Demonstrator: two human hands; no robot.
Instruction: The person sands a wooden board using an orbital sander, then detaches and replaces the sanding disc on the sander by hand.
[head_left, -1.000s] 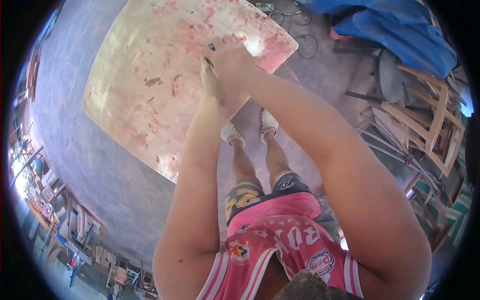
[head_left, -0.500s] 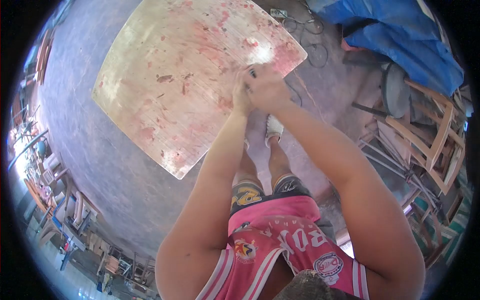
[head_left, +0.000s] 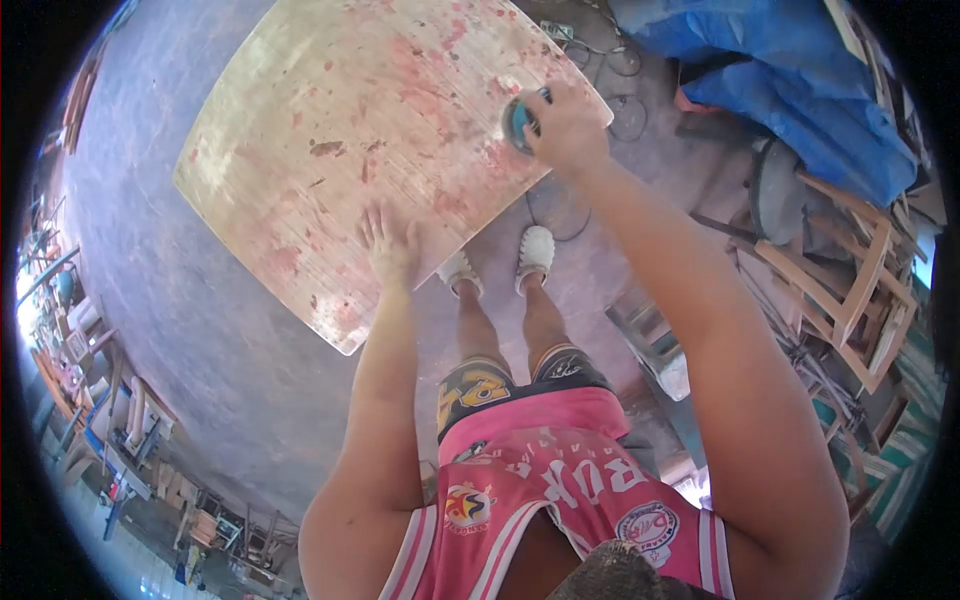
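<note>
A wide wooden tabletop (head_left: 270, 130) with curved edges, blotched with red and dark brown patches, lies in front of me. My right hand (head_left: 570, 130) is wrapped round a teal and black sander (head_left: 518, 126) at the board's right side. The sander's round face is against or just over the wood; its underside is hidden. My left hand (head_left: 392, 245) rests near the front edge of the tabletop, fingers spread and slightly blurred, holding nothing.
A dark cord (head_left: 575, 232) loops on the floor beside my shoes (head_left: 536, 250), with more cable near a power strip (head_left: 556, 31) at the far corner. On the right are a blue tarp (head_left: 800, 90) and wooden frames (head_left: 850, 290). Timber and clutter (head_left: 130, 430) line the left.
My hands were together near the tabletop's front right edge. Now they are apart: the left has moved left onto the wood, and the right has moved right with the sander.
</note>
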